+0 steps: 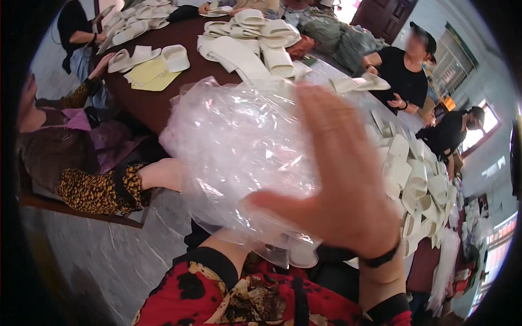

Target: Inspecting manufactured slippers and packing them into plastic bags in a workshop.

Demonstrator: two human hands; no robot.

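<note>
A large crumpled bundle of clear plastic bags (244,141) fills the middle of the view, raised in front of me. My left forearm runs up from below and disappears behind the bundle's lower side, so the left hand's fingers are hidden. In front of the bundle's right side is my right hand (340,174), slightly blurred, its thumb apart from the outstretched fingers; I see nothing gripped in it. Part of a white slipper (303,256) shows below the bundle. To my right lies a large heap of white slippers (421,179).
A dark red table (122,81) holds a pile of white slippers (247,46) and yellow sheets (149,75). Close on my left sits a co-worker whose sleeved arm (103,187) reaches toward the bundle. Another person (405,76) in black stands across on the right, near grey sacks (348,43).
</note>
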